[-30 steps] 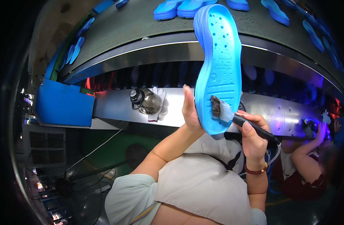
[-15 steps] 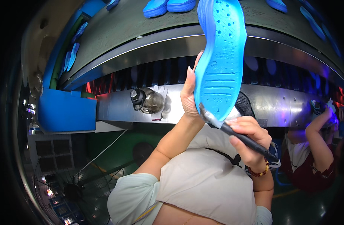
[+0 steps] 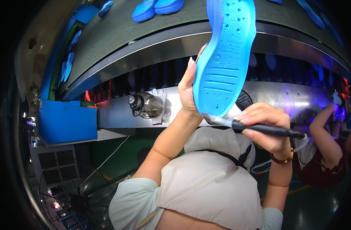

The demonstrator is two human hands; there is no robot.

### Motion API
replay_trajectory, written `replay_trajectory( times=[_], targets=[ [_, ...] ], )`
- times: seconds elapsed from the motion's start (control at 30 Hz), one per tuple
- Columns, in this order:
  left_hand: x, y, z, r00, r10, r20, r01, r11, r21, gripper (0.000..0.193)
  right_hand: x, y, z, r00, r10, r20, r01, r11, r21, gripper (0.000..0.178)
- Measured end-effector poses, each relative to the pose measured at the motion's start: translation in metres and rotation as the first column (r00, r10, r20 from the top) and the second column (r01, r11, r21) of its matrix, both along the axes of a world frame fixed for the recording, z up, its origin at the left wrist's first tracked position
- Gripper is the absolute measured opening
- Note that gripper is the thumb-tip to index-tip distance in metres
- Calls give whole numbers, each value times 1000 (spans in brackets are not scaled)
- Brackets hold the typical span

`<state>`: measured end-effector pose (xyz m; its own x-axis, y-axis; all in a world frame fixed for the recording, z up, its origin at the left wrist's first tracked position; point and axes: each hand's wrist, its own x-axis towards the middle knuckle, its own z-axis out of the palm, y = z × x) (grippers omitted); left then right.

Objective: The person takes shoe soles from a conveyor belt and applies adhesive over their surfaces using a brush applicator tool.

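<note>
A bright blue shoe sole (image 3: 224, 76) stands tilted in front of me, ridges and small holes on the side I see. My left hand (image 3: 187, 90) is closed around its left edge near the heel, with the fingers partly hidden behind it. Between the fingers and thumb of my right hand (image 3: 273, 122) is a brush (image 3: 225, 122) with a black handle and a pale neck. Its dark bristles meet the rounded heel end of the sole at the lower edge.
Blue soles (image 3: 156, 8) lie on the dark belt (image 3: 106, 46) beyond a metal rail. A bottle (image 3: 150, 106) and a white glove (image 3: 159, 119) rest on the metal ledge, near a black sole-like piece (image 3: 243, 100). A co-worker's arm (image 3: 320, 124) shows at right.
The brush has swung to a flatter angle, and my right hand has shifted right. The sole has tilted slightly, its heel end moving left. The soles on the belt have shifted left in view.
</note>
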<state>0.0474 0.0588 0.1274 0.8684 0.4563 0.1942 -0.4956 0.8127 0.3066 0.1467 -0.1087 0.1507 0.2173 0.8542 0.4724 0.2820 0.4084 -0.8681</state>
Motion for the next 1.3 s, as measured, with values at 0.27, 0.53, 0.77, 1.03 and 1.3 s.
replay_trajectory(
  times=[0.27, 0.53, 0.77, 1.03, 1.3],
  targets=[
    [4, 3, 7, 945, -264, -195, 258, 965, -56, 46, -1, -11, 13, 989, 134, 55, -129, 989, -78, 20],
    [15, -2, 21, 637, -461, -618, 629, 775, 70, 46, 28, -14, 36, 830, 432, 353, -239, 848, -473, 14],
    [13, -5, 11, 493, -473, -731, 737, 673, 62, 45, 39, -24, 38, 796, 414, 442, -159, 847, -507, 15],
    [-1, -2, 16, 478, -498, -724, 723, 691, 3, 50, 54, -28, 44, 766, 440, 468, -130, 820, -557, 17],
    [-6, 6, 0, 521, -442, -730, 697, 715, 64, 52, 70, -32, 23, 878, 362, 315, -94, 773, -627, 19]
  ],
)
